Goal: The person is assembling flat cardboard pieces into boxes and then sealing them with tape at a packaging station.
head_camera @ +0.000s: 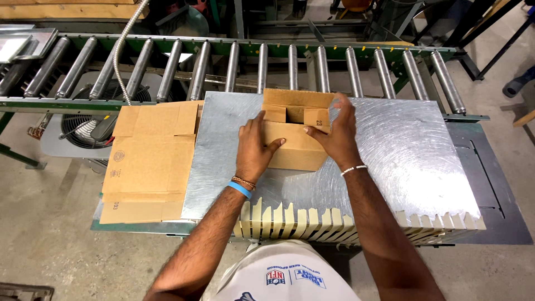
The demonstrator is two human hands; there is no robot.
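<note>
Left hand (255, 146): laid flat against the near left side of a small cardboard box (295, 153), fingers spread and extended, thumb pressed along the box's front face; blue wristband and beaded bracelet on the wrist.

Right hand (334, 134): curled over the right end of the same box, fingers hooked on the upper edge, thumb pointing left across the front; white beaded bracelet on the wrist. Both hands grip the box between them.

Small cardboard box: plain brown, top flaps partly folded inward, resting on the desk (401, 145) near its far edge, roughly centred left to right.

Desk: bare metal sheet with swirled scuff marks.

Strips (312, 222): a row of cream-coloured pieces, overlapped like fan blades, along the near edge of the desk.

Flat boxes (150, 161): stack of unfolded brown cardboard, just beside the desk on the left, overlapping its left edge.

Roller conveyor (234, 64): steel rollers in a green frame, running across behind the desk.

Fan (83, 120): grey housing with wire grille, below the conveyor at left.

Floor (44, 239): concrete.
</note>
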